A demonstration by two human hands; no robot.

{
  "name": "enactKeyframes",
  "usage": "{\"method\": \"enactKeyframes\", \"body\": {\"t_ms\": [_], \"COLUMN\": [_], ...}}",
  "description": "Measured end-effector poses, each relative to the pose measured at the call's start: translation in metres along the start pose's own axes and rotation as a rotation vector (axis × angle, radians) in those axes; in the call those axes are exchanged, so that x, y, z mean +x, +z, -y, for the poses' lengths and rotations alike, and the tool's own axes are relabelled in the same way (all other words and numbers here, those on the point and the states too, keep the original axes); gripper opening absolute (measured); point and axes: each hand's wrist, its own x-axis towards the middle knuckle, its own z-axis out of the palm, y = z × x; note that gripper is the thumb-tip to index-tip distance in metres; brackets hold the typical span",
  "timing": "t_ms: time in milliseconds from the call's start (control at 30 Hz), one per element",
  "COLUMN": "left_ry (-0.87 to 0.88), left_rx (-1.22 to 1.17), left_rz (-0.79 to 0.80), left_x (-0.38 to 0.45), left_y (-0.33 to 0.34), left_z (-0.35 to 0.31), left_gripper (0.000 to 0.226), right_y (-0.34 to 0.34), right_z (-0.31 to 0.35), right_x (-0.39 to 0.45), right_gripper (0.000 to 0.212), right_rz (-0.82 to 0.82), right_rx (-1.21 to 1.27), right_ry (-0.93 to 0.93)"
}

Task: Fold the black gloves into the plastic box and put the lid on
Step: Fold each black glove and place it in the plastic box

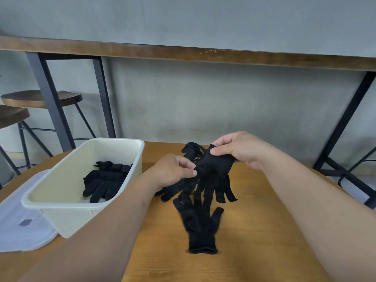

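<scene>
Gloves, held: a black glove [213,169] hangs in the air between your two hands, cuff end up, its fingers dangling down toward the table.
Right hand: your right hand [242,149] pinches the upper edge of the held glove between thumb and forefinger.
Left hand: your left hand [173,169] is closed on the glove's left edge, thumb pressed against the cloth.
Gloves, on table: one flat glove [200,226] lies on the wooden table [264,231] just below the held one, cuff toward you, fingers pointing away. More black gloves [191,151] sit bunched behind and under your hands; you cannot count them, the cloth runs together.
Plastic box: the cream box [61,204] stands open to the left of your left forearm, near the table's left edge.
Gloves, in box: a dark pile of gloves [105,180] rests on the box floor, toward its right wall. Whether they are folded neatly is hard to tell.
Lid: the translucent lid [22,220] lies flat on the table left of the box, partly tucked under the box's near left corner.
Background: two wooden stools [38,98] and a long bench-like counter [183,51] stand against a grey wall.
</scene>
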Motion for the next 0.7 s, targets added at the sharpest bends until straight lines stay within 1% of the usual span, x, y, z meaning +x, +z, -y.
{"method": "enactKeyframes", "body": {"t_ms": [133,200,300,400,533,600,700], "left_ry": [-0.004,0.001,0.008,0.05,0.075,0.063,0.034], "left_rx": [0.159,0.178,0.111,0.075,-0.061,-0.109,-0.145], "left_rz": [-0.031,-0.029,-0.097,-0.178,-0.146,-0.139,-0.172], "left_x": [0.002,0.002,0.005,0.006,0.003,0.002,0.001], "left_y": [0.003,0.004,0.006,0.01,0.009,0.006,0.001], "left_z": [0.006,0.009,0.011,0.003,-0.014,-0.018,-0.015], "left_gripper": [0.008,0.01,0.015,0.01,0.008,0.009,0.01], "right_y": [0.0,0.0,0.0,0.001,0.001,0.0,-0.004], "right_z": [-0.001,-0.001,-0.001,-0.002,-0.003,-0.004,-0.005], "right_x": [0.0,-0.001,-0.002,0.002,0.003,0.003,0.003], "right_gripper": [0.008,0.007,0.006,0.008,0.005,0.008,0.014], "right_rz": [-0.032,-0.047,-0.068,-0.109,-0.103,-0.08,-0.006], "right_rx": [-0.061,-0.059,-0.056,-0.044,-0.035,-0.018,0.102], "right_ry": [-0.051,-0.073,-0.089,-0.075,-0.063,-0.061,-0.048]}}
